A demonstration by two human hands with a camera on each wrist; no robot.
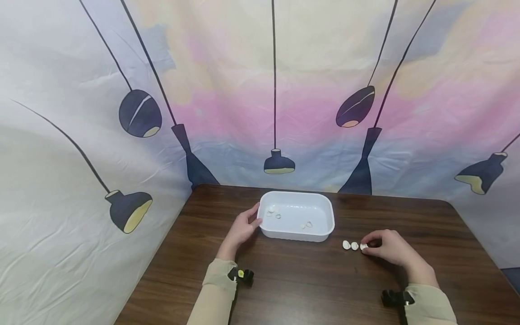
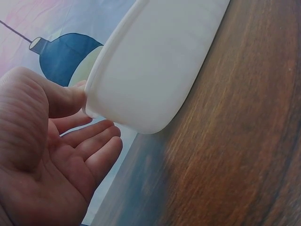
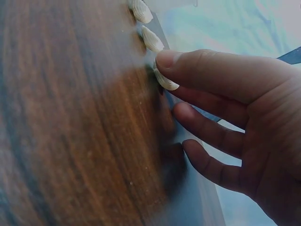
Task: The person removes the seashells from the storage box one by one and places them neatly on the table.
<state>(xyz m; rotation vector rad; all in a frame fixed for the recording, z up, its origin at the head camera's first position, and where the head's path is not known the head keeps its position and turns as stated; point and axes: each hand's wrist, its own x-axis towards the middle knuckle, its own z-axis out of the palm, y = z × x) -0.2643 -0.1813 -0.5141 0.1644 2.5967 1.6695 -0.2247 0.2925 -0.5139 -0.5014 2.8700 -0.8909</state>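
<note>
While right grip [image 1: 390, 246] pinches rightmost shell [image 3: 168, 82] on or just above tabletop [image 1: 308, 280], light squeeze should suffice: shell probably light, stiff, brittle along thin edge; ribs may resist slipping; opposite edges likely best hold. Middle shell [image 1: 355, 246], then left shell [image 1: 346, 244], line up leftward. Farther left, left grip [image 1: 241, 228] pinches white basin [image 1: 294, 236] by left rim; basin likely stiff, smooth.

Beige sleeves [image 1: 215, 289], black wrist cameras [image 1: 248, 278]

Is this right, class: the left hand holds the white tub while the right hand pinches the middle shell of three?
Not quite: the head view shows the right hand pinching the end shell, farthest from the white tub. The rest stands.
</note>
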